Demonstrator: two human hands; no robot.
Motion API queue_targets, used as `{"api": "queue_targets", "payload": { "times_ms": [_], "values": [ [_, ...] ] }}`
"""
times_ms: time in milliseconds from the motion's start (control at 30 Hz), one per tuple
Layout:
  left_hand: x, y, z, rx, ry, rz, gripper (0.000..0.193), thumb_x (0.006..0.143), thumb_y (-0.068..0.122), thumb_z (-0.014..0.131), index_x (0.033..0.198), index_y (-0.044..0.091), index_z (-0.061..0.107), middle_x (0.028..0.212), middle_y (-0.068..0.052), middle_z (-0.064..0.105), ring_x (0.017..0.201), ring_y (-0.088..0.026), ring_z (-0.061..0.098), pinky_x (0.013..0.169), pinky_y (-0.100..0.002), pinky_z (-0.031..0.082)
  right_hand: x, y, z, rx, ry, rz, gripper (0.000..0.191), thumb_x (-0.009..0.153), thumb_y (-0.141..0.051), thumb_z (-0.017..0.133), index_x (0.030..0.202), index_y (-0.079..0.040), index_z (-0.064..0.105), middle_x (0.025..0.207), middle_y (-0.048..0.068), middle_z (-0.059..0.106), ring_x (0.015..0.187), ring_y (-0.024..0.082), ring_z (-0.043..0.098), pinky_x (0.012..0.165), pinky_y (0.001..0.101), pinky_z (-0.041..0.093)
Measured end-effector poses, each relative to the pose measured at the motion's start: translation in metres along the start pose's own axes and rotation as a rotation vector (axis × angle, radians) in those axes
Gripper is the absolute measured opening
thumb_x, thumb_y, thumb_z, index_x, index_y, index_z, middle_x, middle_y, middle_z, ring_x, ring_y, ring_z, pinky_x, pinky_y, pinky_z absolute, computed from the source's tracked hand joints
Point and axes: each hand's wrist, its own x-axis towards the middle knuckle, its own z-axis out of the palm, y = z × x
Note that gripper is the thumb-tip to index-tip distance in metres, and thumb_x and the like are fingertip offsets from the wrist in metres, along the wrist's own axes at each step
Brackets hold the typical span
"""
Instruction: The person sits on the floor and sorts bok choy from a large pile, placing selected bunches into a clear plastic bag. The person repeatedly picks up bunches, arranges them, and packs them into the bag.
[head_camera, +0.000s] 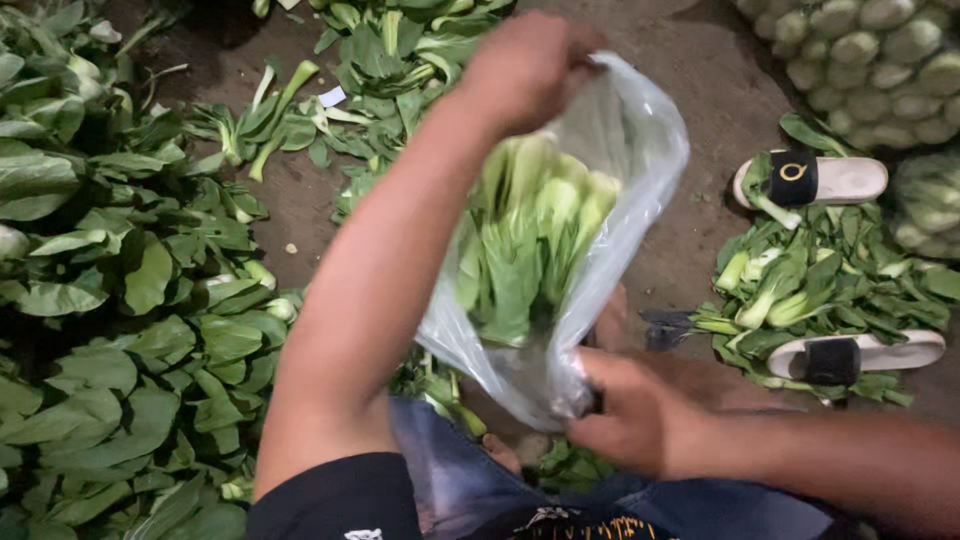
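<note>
Clear plastic bag (610, 180) of green bok choy (530, 230) hangs over the dirt floor (700, 70); left hand (525, 65) pinches its mouth shut from above, right hand (630, 410) clasps its bottom corner, steadying the load.

Both forearms are bare — no watch, band or glove shows on the left hand (525, 65) or the right hand (630, 415). A short black sleeve (335, 495) caps the left upper arm. Near the bottom edge, blue denim (450, 480) covers the lap — a dark top with pale and yellow print (580, 525) above it.
</note>
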Motion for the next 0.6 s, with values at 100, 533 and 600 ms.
{"api": "queue_targets", "payload": {
  "times_ms": [100,533,600],
  "values": [
    [-0.012,0.017,0.024,0.163,-0.135,-0.032,0.023,0.092,0.035,0.065,0.112,0.028,0.075,0.099,-0.014,0.073,0.091,-0.041,0.068,0.078,-0.054,0.053,0.035,0.018,0.03,-0.117,-0.055,-0.377,0.046,0.087,0.004,0.061,0.132,-0.003,0.061,0.123,0.01,0.071,0.115,0.017,0.065,0.098,0.0358,0.054],
    [-0.328,-0.066,-0.039,-0.083,0.6,-0.326,0.056,0.108,0.034,0.069,0.155,0.018,0.043,0.158,-0.013,0.049,0.15,-0.036,0.046,0.124,-0.043,0.042,0.077,0.083,-0.022,-0.369,-0.276,0.199,0.051,0.084,-0.019,0.069,0.132,-0.007,0.059,0.124,0.01,0.069,0.117,0.025,0.065,0.099,0.0355,0.051],
    [-0.45,-0.058,-0.041,-0.007,0.6,-0.683,0.052,0.103,0.032,0.066,0.148,0.011,0.051,0.148,-0.016,0.057,0.142,-0.039,0.049,0.114,-0.045,0.042,0.076,0.084,-0.045,-0.506,-0.347,0.096,0.058,0.082,-0.018,0.07,0.137,-0.006,0.055,0.129,0.011,0.066,0.122,0.023,0.063,0.102,0.0367,0.048]
  ]
}}
